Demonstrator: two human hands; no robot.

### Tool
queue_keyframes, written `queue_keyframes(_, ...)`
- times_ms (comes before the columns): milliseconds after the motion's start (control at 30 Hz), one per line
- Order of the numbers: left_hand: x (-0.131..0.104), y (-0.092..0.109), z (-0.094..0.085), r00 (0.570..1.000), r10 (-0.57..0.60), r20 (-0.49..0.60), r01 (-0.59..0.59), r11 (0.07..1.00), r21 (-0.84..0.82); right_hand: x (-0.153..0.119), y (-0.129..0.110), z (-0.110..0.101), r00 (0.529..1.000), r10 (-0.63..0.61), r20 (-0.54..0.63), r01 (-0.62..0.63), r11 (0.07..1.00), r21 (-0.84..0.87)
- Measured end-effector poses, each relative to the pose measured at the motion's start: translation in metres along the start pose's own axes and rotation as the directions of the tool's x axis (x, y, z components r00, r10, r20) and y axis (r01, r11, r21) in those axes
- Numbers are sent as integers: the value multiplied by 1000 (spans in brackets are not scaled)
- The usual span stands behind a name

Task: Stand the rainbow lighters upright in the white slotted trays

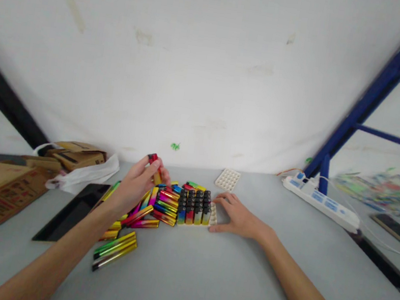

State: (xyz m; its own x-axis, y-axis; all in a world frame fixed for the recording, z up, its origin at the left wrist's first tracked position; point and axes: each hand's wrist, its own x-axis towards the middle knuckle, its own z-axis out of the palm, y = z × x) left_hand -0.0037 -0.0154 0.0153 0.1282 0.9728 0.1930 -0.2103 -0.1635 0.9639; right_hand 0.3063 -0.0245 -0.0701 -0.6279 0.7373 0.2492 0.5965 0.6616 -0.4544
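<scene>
My left hand (144, 177) is closed around a lighter (157, 176) with a red top and a golden lower part, raised above a heap of shiny coloured lighters (165, 207). In the middle of the table, several lighters with black tops (195, 206) stand upright in rows in a white tray (213, 215). My right hand (237, 216) rests at the tray's right side, fingers apart, thumb and fingertips at its edge. Part of the tray is hidden behind the lighters and my fingers. Several loose lighters (115, 250) lie nearer the front.
Another white tray with round holes (227, 179) lies near the wall. On the left are a black tablet-like panel (72, 211), a white plastic bag (88, 174) and cardboard boxes (0, 196). A power strip (321, 202) and a blue metal frame (363, 103) stand at the right.
</scene>
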Motion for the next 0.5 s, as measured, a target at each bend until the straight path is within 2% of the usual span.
queue_keyframes(100, -7, 0, 18, 985, -123, 121, 135, 986, -95, 0, 1, 0, 1000, -1, -6, 1, 1000, -2)
queue_keyframes(233, -9, -11, 25, 940, -289, 180, 320, 930, -181, -1, 1, 0, 1000, -12, -5, 12, 1000, -10)
queue_keyframes(367, -10, -27, 25, 944, -285, 167, 315, 929, -193, -1, 0, -1, 1000, -15, -5, 15, 1000, -18)
queue_keyframes(500, -18, -32, 26, 937, -318, 144, 336, 933, -128, -1, 1, -1, 1000, -9, 9, 10, 999, -31)
